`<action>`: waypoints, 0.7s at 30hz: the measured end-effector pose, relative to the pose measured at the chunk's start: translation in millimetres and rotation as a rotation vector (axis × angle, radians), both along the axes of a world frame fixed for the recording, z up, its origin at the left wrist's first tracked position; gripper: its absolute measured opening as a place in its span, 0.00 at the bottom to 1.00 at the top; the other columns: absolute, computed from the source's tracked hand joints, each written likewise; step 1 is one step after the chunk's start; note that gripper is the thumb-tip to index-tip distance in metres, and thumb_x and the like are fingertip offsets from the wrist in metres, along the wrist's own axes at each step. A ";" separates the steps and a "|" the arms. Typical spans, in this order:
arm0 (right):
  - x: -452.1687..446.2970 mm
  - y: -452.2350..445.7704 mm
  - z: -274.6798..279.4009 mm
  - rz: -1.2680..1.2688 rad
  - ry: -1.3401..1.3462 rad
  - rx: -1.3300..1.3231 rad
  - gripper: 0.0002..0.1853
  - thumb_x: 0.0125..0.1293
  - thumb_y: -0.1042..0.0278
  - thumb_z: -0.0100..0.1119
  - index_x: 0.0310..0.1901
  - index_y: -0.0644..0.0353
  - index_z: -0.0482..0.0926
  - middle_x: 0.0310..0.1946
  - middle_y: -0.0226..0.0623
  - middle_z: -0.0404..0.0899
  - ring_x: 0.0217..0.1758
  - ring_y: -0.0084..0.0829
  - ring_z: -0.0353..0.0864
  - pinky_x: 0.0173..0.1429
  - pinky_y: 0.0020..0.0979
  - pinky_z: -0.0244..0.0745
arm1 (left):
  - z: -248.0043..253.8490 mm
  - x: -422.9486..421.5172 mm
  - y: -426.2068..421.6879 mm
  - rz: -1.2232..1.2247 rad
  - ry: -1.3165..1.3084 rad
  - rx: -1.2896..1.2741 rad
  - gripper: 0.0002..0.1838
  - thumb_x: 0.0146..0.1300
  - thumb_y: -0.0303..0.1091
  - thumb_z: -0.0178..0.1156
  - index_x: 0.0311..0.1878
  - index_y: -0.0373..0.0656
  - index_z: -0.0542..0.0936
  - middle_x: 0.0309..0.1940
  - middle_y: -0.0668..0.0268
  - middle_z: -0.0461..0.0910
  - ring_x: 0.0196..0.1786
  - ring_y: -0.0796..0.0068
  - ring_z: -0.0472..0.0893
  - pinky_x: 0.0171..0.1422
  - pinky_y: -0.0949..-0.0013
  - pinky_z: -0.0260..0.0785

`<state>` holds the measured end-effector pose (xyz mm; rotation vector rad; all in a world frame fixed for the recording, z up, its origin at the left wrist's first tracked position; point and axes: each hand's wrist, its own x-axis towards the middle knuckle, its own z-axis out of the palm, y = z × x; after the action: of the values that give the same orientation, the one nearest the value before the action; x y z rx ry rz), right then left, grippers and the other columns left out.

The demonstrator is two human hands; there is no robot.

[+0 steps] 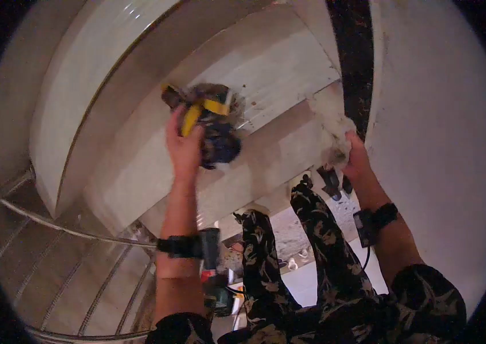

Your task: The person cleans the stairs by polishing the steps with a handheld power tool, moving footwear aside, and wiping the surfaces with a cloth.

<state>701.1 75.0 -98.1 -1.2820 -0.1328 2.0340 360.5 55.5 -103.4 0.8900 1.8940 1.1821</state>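
My left hand [185, 146] is closed on a dark blue and yellow bundle [219, 146], blurred by motion, over a pale stair step [277, 63]. Its exact kind cannot be made out. Dark dirt or crumbs [244, 109] lie scattered on the step just right of the bundle. On the other side, my right hand [358, 157] is closed around a whitish, soft-looking rag [335, 117] near the wall end of the steps. The rag's lower end looks greyish and dirty. My right fingers are partly hidden.
Curved pale steps rise ahead and to the left. A metal railing [76, 226] with bars runs along the lower left. A white wall [432, 143] with a dark skirting strip [358, 63] stands at the right. Below are my patterned trouser legs [263, 258] and blurred clutter.
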 end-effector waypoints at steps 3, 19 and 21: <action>14.2 -32.4 -9.2 -0.124 0.153 -0.175 0.20 0.56 0.60 0.45 0.49 0.60 0.68 0.41 0.37 0.75 0.44 0.32 0.74 0.45 0.35 0.72 | 10.7 -32.8 28.1 0.006 0.027 0.006 0.29 0.39 0.26 0.59 0.52 0.40 0.69 0.47 0.55 0.70 0.45 0.59 0.73 0.52 0.63 0.64; 14.0 -88.9 -43.7 -0.112 0.231 -0.293 0.17 0.57 0.63 0.44 0.47 0.59 0.69 0.40 0.37 0.74 0.44 0.33 0.75 0.49 0.35 0.71 | -4.9 78.6 107.5 -0.635 0.508 0.016 0.26 0.35 0.32 0.58 0.46 0.55 0.76 0.49 0.58 0.68 0.51 0.57 0.69 0.55 0.62 0.62; 36.3 -108.6 -73.0 -0.081 0.216 -0.283 0.16 0.56 0.63 0.45 0.46 0.59 0.69 0.39 0.36 0.75 0.43 0.33 0.75 0.48 0.35 0.72 | 6.3 97.2 149.6 -0.777 0.379 0.211 0.25 0.35 0.31 0.58 0.45 0.54 0.76 0.46 0.58 0.71 0.50 0.57 0.70 0.55 0.64 0.62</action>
<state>737.4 -33.5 -171.1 -1.1998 0.3128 2.1597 457.7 205.2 -97.1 1.8557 1.4476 0.7600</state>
